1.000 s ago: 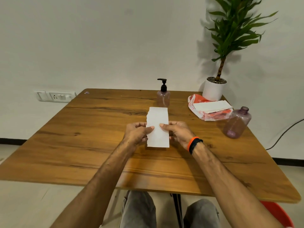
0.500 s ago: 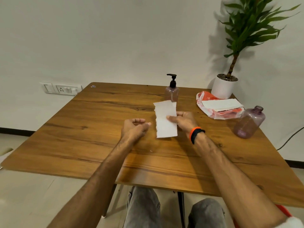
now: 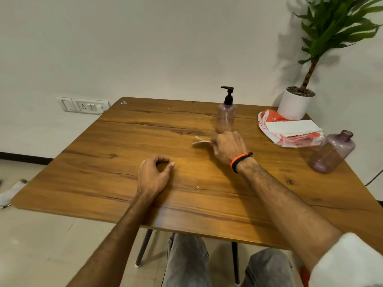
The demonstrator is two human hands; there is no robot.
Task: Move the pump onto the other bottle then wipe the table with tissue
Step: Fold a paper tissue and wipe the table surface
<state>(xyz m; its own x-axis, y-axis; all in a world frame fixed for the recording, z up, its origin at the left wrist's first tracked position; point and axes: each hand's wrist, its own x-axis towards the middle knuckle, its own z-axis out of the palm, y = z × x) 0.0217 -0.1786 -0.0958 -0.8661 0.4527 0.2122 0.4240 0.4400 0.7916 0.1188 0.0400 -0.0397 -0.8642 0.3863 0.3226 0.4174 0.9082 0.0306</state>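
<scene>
Tissue [image 3: 202, 141] now in right hand [image 3: 227, 146] alone, pinched in a closed grip, lowered toward the table [image 3: 99, 179] just in front of the pump bottle [image 3: 226, 118]. Left hand [image 3: 153, 176] has let go, grip loosely curled, empty, resting nearer the table's front edge. Pump [image 3: 228, 95] seated; capless bottle [image 3: 331, 152] far right. Judgement: wiping about to start.

Two bottles [image 3: 226, 118] [image 3: 331, 152], one pump [image 3: 228, 95], one tissue pack [image 3: 290, 129], one potted plant [image 3: 295, 104], one loose tissue [image 3: 202, 141], two hands [image 3: 153, 175] [image 3: 228, 145], one table [image 3: 103, 172].
</scene>
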